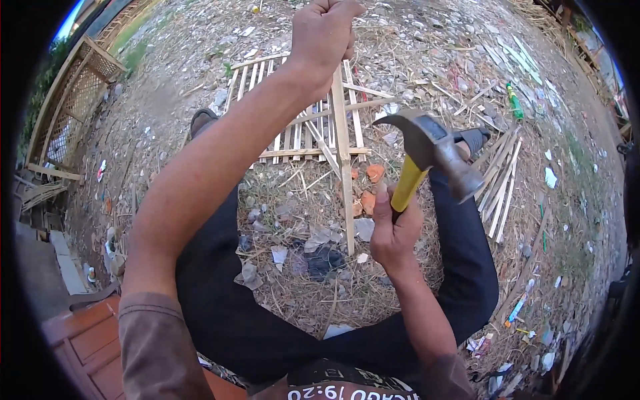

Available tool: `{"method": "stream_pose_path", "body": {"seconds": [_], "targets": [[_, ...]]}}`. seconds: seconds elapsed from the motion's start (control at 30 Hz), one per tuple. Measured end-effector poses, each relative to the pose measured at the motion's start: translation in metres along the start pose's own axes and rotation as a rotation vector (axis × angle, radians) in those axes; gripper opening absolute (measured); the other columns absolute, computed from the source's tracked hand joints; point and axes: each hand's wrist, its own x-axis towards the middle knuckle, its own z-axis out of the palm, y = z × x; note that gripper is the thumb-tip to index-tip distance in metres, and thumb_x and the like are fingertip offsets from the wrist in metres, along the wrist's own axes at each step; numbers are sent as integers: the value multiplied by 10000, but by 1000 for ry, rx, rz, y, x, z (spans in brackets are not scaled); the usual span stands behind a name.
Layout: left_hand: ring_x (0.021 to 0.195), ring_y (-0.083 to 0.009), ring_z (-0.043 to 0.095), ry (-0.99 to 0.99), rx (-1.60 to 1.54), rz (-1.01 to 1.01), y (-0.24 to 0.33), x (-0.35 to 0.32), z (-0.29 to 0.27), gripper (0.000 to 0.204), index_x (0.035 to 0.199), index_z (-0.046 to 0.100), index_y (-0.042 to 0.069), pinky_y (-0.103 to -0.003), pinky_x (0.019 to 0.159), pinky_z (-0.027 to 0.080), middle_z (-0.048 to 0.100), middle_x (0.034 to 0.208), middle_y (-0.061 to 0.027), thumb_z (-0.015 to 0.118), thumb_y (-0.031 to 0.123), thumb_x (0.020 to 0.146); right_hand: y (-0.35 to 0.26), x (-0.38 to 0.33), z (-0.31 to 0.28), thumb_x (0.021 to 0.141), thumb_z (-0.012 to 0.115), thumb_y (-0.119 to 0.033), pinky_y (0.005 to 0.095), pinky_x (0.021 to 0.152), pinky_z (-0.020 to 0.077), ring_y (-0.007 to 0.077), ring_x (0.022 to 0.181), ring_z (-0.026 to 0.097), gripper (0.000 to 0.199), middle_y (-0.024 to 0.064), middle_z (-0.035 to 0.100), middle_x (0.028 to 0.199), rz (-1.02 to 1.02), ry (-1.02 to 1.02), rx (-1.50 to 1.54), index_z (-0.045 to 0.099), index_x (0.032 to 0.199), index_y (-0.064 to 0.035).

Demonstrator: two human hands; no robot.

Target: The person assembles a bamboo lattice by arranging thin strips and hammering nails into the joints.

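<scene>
From the head camera I saw my left hand closed in a fist around the top of a long bamboo slat, which stood upright over a slatted bamboo panel lying on the littered ground. My right hand gripped the yellow handle of a claw hammer, raised just beside the slat.

Brown short sleeves, dark trousers
</scene>
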Motion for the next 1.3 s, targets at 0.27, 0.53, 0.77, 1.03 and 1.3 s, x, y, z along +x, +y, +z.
{"method": "stream_pose_path", "body": {"seconds": [0.27,0.53,0.77,1.03,1.3], "targets": [[454,-37,303,-22,2,18,-3,3,-19,303,651,415,152,-232,428,253,342,550,63,606,90,877,7,-9,-3,964,529,-135,376,449,409,298,483,590,174,154,543,582,34,-90,-107,515,1052,15],[457,-39,305,-15,-10,28,3,-1,1,298,654,418,148,-230,427,253,343,551,62,618,92,867,42,-28,0,949,540,-104,381,506,442,328,560,616,263,187,550,614,52,-88,-125,526,1174,31],[440,-71,373,94,49,-49,3,1,-13,110,804,496,101,-247,408,307,395,580,32,570,105,886,16,-9,-8,954,540,-131,394,478,414,333,520,587,151,174,568,632,70,-69,-130,558,1025,1],[458,-33,300,6,-20,3,-12,8,-15,278,675,427,140,-229,415,244,366,582,59,618,61,859,47,-23,-2,947,545,-119,381,452,398,276,461,559,137,143,542,578,40,-136,-177,566,1013,-1],[424,-74,366,49,93,-24,-4,2,1,179,738,471,117,-258,394,301,404,546,34,591,116,870,-3,4,-12,944,542,-95,358,454,403,265,471,566,190,118,528,566,1,-59,-75,574,1108,-3]]}}
